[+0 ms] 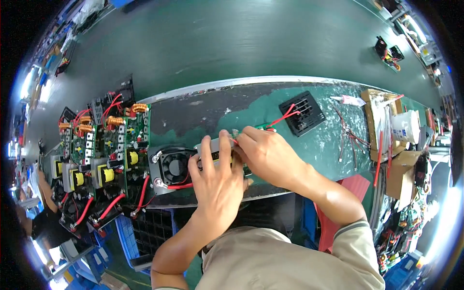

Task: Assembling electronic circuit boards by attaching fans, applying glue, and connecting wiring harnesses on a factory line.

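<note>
My left hand lies over a circuit board assembly, fingers stretched out and pressing down on it. A bit of its grey metal part shows beside the fingers. My right hand is closed at the far side of the assembly, fingertips pinched together next to my left index finger; what they hold is hidden. Left of my hands is a grey end panel with a black fan, a red cable and a black cable. Red wires run from the board toward a black slotted panel at the right.
Several upright circuit boards with copper coils and yellow transformers crowd the bench's left. On the right lie a tube, loose thin wires, a white tub and a cardboard box. Below the bench sits a blue crate.
</note>
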Tool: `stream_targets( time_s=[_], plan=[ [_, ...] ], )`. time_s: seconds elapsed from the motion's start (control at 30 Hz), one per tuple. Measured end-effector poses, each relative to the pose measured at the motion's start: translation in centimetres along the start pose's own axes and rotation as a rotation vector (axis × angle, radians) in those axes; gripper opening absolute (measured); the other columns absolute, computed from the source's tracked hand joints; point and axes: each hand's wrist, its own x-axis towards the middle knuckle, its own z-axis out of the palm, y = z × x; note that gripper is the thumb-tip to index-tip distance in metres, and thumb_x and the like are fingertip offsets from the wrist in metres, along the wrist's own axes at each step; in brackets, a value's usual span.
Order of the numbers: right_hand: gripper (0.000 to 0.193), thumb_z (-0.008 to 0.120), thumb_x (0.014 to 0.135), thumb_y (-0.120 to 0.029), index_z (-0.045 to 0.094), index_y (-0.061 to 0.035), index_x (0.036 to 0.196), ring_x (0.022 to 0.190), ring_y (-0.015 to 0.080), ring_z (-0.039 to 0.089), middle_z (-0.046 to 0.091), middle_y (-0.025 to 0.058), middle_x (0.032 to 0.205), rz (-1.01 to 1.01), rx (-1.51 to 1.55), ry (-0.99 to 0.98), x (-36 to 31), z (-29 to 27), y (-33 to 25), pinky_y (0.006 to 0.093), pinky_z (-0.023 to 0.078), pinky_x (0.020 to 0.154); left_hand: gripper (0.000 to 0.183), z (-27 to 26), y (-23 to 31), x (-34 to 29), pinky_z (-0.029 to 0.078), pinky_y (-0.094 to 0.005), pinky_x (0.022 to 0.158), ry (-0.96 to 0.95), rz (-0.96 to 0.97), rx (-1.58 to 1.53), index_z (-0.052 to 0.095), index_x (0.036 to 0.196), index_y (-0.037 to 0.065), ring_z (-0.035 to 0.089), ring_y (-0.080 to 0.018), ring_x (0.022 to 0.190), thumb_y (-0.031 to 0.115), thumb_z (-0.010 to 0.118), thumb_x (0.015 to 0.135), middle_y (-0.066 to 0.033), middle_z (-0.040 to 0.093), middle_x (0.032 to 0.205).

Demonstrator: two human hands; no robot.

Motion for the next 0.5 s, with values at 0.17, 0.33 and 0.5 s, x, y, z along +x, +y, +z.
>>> stream_targets(
  time_s=[0.17,0.33,0.5],
  plan=[
    [0.012,0.069,0.083,-0.004,0.06,0.0017,0.088,0.071,0.0339,0.063,0.06,0.0149,0.083,0.146,0.291,0.157,-0.5,0.5,0.5,0.0394,0.051,0.061,0.059,-0.9,-0.6,-0.4,0.032,-0.0587,0.106,-0.072,0.084,-0.075,0.066,0.118,0.002,0.033,-0.0433,0.137,0.031,0.084,0.071,-0.019,0.034,0.151],
    [0.009,0.069,0.085,-0.003,0.063,0.0032,0.089,0.071,0.0322,0.065,0.063,0.0163,0.084,0.266,0.402,0.238,-1.0,0.8,0.2,0.0367,0.052,0.062,0.065,-0.6,-0.3,-1.0,0.029,-0.0574,0.112,-0.085,0.105,-0.059,0.06,0.128,0.0,0.027,-0.0484,0.141,0.024,0.083,0.073,-0.0255,0.026,0.155],
    [0.009,0.068,0.086,-0.003,0.063,0.0034,0.089,0.07,0.033,0.065,0.063,0.0166,0.084,0.255,0.39,0.245,-1.3,0.5,0.1,0.0367,0.052,0.062,0.065,-0.1,0.0,-0.9,0.029,-0.0574,0.112,-0.069,0.081,-0.036,0.059,0.128,-0.001,0.028,-0.0488,0.14,0.024,0.083,0.073,-0.0261,0.026,0.155]
  ],
)
